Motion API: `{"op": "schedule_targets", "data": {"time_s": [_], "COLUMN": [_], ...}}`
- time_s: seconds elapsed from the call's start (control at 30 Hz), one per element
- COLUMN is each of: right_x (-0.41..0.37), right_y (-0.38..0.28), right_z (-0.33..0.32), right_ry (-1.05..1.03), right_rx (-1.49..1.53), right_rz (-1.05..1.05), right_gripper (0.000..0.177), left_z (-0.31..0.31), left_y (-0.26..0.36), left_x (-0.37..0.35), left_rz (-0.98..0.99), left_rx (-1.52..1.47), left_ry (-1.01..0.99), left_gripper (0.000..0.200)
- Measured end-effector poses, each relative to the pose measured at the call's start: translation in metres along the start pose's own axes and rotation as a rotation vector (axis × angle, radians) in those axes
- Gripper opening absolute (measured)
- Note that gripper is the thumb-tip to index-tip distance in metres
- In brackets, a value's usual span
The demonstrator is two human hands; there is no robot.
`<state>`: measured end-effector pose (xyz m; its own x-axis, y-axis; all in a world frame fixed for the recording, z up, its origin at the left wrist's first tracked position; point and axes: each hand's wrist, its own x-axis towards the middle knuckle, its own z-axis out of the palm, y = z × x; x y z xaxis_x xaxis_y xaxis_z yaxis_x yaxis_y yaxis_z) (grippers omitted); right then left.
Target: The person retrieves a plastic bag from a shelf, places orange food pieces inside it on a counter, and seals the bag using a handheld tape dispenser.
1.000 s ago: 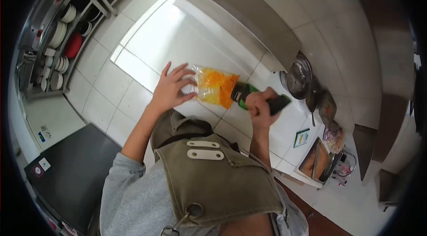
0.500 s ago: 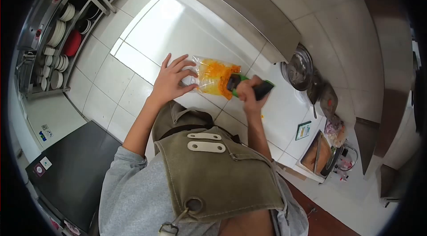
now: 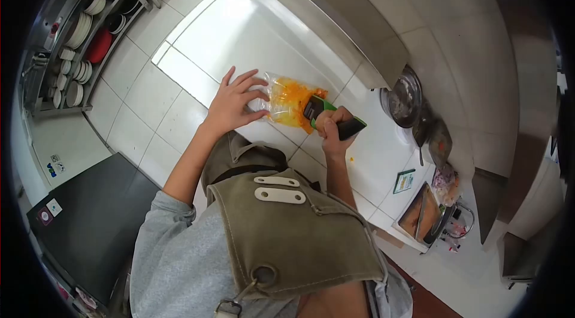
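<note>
A clear plastic bag or sheet point(image 3: 272, 87) lies on the white tiled counter, with orange, shredded-looking food point(image 3: 292, 91) spread over it and a yellowish patch in the middle. My left hand point(image 3: 232, 102) rests at its left edge, fingers spread, fingertips on the plastic. Wrapped around the dark handle of a green-and-black tool point(image 3: 314, 107) is my right hand point(image 3: 333, 129). The tool's wide head overlaps the right side of the orange food; its underside is hidden.
Round metal pans point(image 3: 402, 97) stand against the wall at the right. A small green-edged packet point(image 3: 405, 181) lies near a brown board point(image 3: 413, 210) with a knife on it. Bagged food point(image 3: 444, 185) sits beside them. Plates fill a metal rack point(image 3: 78, 33) at far left.
The tool's head has shifted slightly up and left over the orange food, with my right hand still gripping it. My left hand stays at the plastic's edge. The view has turned a little.
</note>
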<state>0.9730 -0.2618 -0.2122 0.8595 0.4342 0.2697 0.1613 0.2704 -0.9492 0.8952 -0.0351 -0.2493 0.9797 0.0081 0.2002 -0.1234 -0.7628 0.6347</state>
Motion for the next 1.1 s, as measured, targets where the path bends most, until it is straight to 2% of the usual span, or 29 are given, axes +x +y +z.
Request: {"op": "schedule_targets", "data": {"time_s": [0.1, 0.17, 0.23, 0.3, 0.33, 0.43, 0.5, 0.57, 0.7, 0.8, 0.83, 0.9, 0.97, 1.03, 1.1], "right_x": [0.008, 0.009, 0.013, 0.002, 0.0, 0.004, 0.013, 0.007, 0.008, 0.024, 0.019, 0.01, 0.011, 0.019, 0.009], "right_y": [-0.013, -0.03, -0.033, -0.002, -0.002, -0.016, -0.028, -0.012, -0.007, -0.036, -0.024, 0.006, 0.001, -0.031, -0.051], "right_z": [-0.003, -0.008, -0.001, 0.0, 0.0, -0.003, -0.006, -0.002, -0.01, -0.01, -0.008, -0.001, -0.009, -0.003, 0.001], "right_ry": [0.065, 0.042, -0.025, -0.006, 0.014, 0.074, -0.047, 0.053, 0.029, 0.003, 0.004, 0.11, 0.093, 0.079, 0.033], "right_rx": [0.083, 0.156, 0.176, -0.14, 0.006, 0.096, 0.175, 0.02, 0.096, 0.26, 0.261, -0.14, -0.05, 0.165, 0.126], "right_rz": [0.064, -0.034, -0.216, -0.047, 0.031, 0.096, -0.128, -0.064, 0.045, -0.126, -0.119, 0.011, 0.025, 0.024, -0.108], "right_gripper": [0.025, 0.026, 0.024, 0.023, 0.022, 0.023, 0.023, 0.024, 0.025, 0.026, 0.026, 0.027, 0.027, 0.027, 0.025], "left_z": [0.0, -0.002, -0.003, -0.001, 0.001, -0.004, -0.004, -0.001, -0.002, 0.001, 0.002, 0.001, 0.003, 0.004, 0.004], "left_y": [0.0, 0.0, 0.003, 0.004, 0.006, 0.004, 0.003, 0.004, 0.004, 0.001, 0.002, 0.002, 0.002, 0.0, 0.0], "left_x": [0.0, -0.001, 0.001, 0.0, 0.001, 0.001, 0.001, 0.001, 0.001, 0.0, -0.003, -0.001, -0.003, -0.002, -0.003], "left_rz": [0.004, 0.004, -0.011, 0.004, -0.003, -0.006, 0.007, -0.005, 0.008, 0.009, 0.004, 0.025, 0.042, 0.037, 0.029], "left_rx": [0.0, -0.001, -0.003, 0.001, 0.01, 0.015, 0.024, 0.022, 0.025, 0.009, 0.008, 0.018, 0.027, 0.034, 0.03], "left_ry": [0.007, 0.012, -0.004, -0.007, -0.003, -0.007, -0.008, -0.002, 0.005, 0.012, 0.008, 0.025, 0.021, 0.043, 0.04], "left_gripper": [0.023, 0.023, 0.023, 0.023, 0.022, 0.021, 0.021, 0.021, 0.022, 0.023, 0.023, 0.022, 0.023, 0.023, 0.023]}}
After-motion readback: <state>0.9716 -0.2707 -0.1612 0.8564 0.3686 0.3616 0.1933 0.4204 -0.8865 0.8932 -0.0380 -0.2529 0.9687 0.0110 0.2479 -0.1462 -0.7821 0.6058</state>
